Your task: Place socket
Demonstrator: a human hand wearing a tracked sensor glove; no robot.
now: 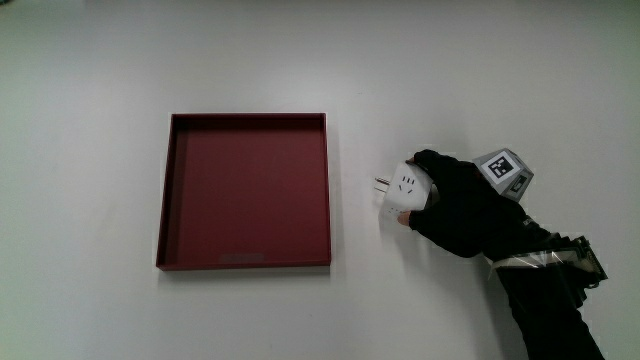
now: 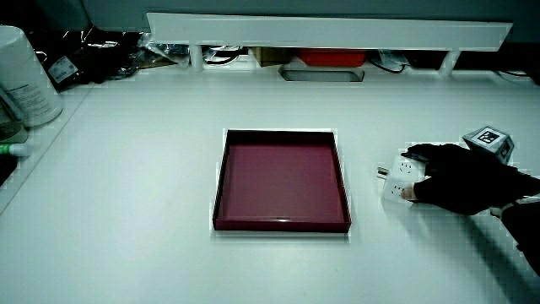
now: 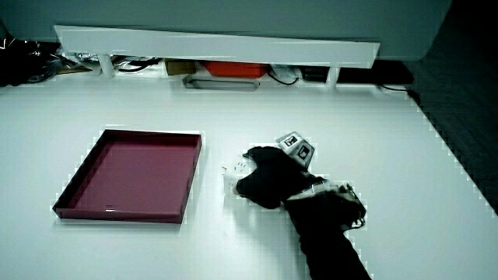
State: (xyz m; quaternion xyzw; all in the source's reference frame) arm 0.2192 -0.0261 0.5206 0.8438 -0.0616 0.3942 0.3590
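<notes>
While the hand [image 1: 462, 205] has its fingers [image 1: 428, 160] wrapped around the white socket adapter [image 1: 407, 186] on the worktop [image 1: 500, 70] beside the red tray [image 1: 175, 190], its protruding prongs could catch the tray rim.

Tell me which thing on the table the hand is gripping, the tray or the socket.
The white socket: the hand curls around it on the table beside the red tray, which lies untouched and holds nothing.

I see my hand [image 1: 462, 205] in a plain black glove, with a small cube [image 1: 505, 170] strapped to its back, white faces printed with black square patterns. A pale grey band [image 1: 535, 262] wraps the wrist, and a black sleeve [image 1: 550, 320] covers the forearm.
</notes>
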